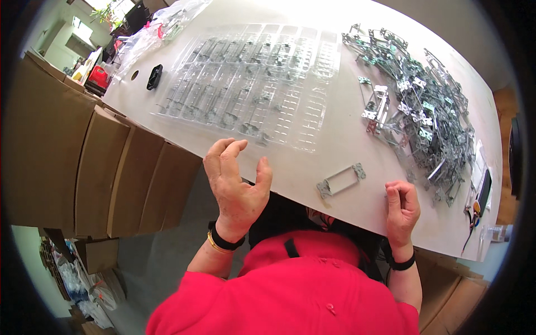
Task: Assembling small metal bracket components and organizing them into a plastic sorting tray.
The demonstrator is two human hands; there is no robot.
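Observation:
My left hand (234, 181) hovers at the near edge of the white table (346, 139), fingers apart and curled, holding nothing. It is just below a clear plastic tray (254, 84) with rows of slots, many filled with metal brackets. My right hand (402, 206) rests at the table's near edge with fingers curled in; nothing shows in it. Between my hands lies a single flat rectangular metal bracket (341, 180), touched by neither. A large heap of the same metal brackets (419, 106) covers the table's right side.
Brown cardboard boxes (84, 162) stand in a row left of the table. A small black object (154, 76) and clear plastic bags (162, 28) lie at the far left. Cutters with an orange spot (474, 209) sit at the right edge.

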